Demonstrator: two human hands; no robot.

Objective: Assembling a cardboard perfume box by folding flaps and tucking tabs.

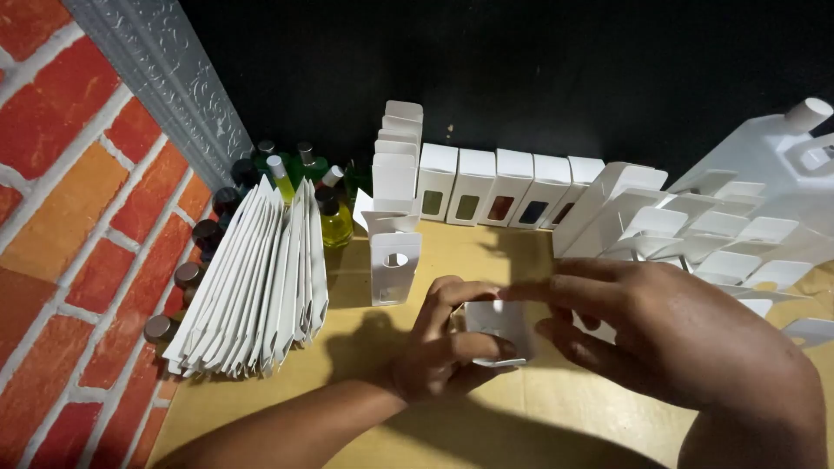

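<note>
Small white carton (497, 323): clamped between left hand (447, 343) and right hand (647, 334), on tabletop (521, 252) right of flat carton stack (261, 278); folding advice: keep flap edges square, thumbs firm

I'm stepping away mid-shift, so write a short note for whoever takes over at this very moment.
Both hands hold one small white box over the tan tabletop: left hand cradles it, right hand is at its top flap. Folded boxes with windows stand in a row at the back. Flat blanks lean at the left, small bottles behind them. The open box stands in front.
</note>
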